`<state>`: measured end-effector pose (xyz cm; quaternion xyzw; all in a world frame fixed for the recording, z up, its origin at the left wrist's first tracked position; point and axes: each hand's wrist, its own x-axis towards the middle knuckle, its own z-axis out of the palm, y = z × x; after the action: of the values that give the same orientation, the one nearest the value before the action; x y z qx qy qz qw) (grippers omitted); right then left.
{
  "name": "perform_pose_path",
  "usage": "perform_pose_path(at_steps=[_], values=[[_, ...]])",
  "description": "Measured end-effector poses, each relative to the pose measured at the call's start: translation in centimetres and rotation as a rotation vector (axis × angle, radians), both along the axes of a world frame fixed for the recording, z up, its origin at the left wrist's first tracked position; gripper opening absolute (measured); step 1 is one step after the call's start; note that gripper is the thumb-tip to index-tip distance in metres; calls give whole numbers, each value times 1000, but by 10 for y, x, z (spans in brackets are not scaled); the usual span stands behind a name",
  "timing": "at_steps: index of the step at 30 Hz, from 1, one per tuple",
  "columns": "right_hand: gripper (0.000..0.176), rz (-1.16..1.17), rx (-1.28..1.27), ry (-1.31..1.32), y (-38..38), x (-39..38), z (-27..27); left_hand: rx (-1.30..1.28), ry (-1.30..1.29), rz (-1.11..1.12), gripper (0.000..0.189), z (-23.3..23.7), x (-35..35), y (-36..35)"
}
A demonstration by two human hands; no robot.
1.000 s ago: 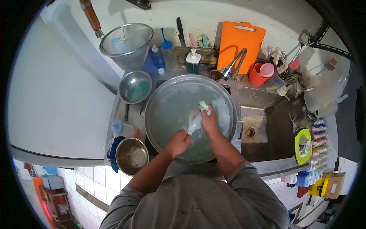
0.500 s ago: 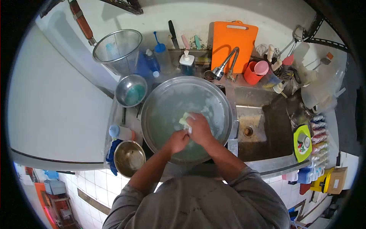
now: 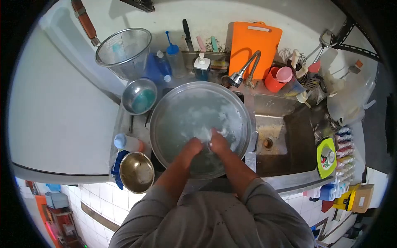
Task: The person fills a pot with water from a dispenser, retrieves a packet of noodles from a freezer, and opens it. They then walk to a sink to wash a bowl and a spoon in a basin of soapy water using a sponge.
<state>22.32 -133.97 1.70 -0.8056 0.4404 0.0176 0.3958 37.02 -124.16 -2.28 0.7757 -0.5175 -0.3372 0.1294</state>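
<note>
Pressing close together in the suds [image 3: 194,118], the left hand [image 3: 191,146] and right hand [image 3: 218,142] sat low inside the large steel basin [image 3: 165,103], fingers curled; whether they gripped anything could not be told. Perched over the sink [image 3: 285,124], the basin might have rocked and slopped water under uneven pressure.

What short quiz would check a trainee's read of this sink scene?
1. True or false: the left hand and right hand are both inside the large metal basin.
2. What stands behind the tap? A) orange cutting board B) black tray C) white plate
3. To which side of the basin does the sink drain lie, by the person's own sides?
Key: 1 true; 2 A; 3 right.
</note>
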Motion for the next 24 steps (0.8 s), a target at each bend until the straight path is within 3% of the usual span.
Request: perform_pose_path(at_steps=[2,4,8,10,11,13,14,16,17,19,20,22,23,24], values=[[60,45,-5,47,1,1,10,117,-88,67,35,7,-2,0],[55,216,-728,-429,6,1,1,-298,149,60,31,0,-3,6],[44,59,-567,-362,-11,17,15,-264,116,88,27,32,-13,13],[38,-170,-316,-244,-11,22,34,-372,225,120,26,38,-19,16],[38,-173,-313,-246,-9,22,31,-369,222,118,26,33,-16,15],[35,208,-638,-568,-2,17,25,-485,217,237,24,30,-16,12],[35,211,-633,-563,-5,21,21,-481,222,241,24,32,-18,12],[36,-78,-683,-486,-15,33,14,-448,144,248,24,41,-22,16],[36,-77,-686,-487,-19,35,12,-452,144,248,24,48,-24,14],[35,-169,-450,-446,-22,41,8,-399,174,289,24,59,-22,14],[35,-167,-454,-450,-18,39,20,-404,172,291,24,57,-19,12],[34,174,-516,-502,0,24,37,-319,212,304,25,50,-15,16],[34,177,-512,-499,-5,25,20,-315,214,308,25,49,-17,19],[34,29,-464,-486,-15,27,-1,-332,147,248,25,48,-21,21]])
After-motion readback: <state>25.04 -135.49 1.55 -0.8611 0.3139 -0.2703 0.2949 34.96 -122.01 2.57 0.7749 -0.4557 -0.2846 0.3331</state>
